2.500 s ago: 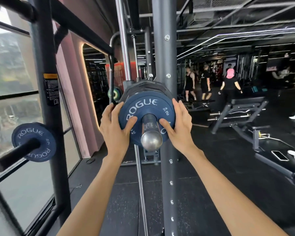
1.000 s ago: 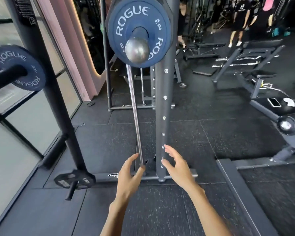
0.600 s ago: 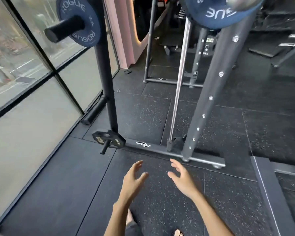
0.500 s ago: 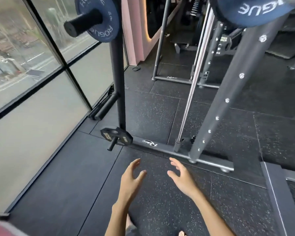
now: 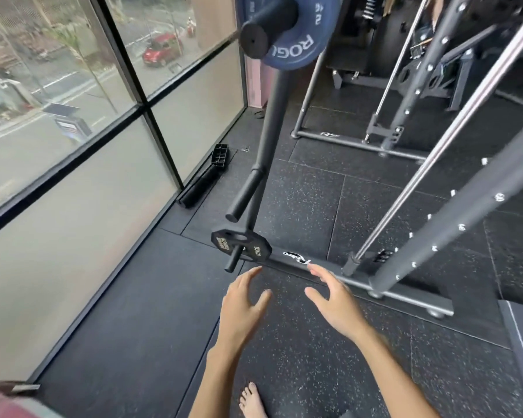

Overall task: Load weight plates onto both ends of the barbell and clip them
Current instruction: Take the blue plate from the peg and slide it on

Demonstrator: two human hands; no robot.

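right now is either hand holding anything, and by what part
Nothing is held. The left hand and right hand are both open and empty, fingers spread, above the floor just short of the small black plate on its low peg.

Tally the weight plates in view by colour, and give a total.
Blue round plates: 1, the blue plate on an upper storage peg.
Black angular plates: 1, the black plate on the lowest peg near the floor.
Total: 2.
Both hands, left hand and right hand, are open and hold nothing.
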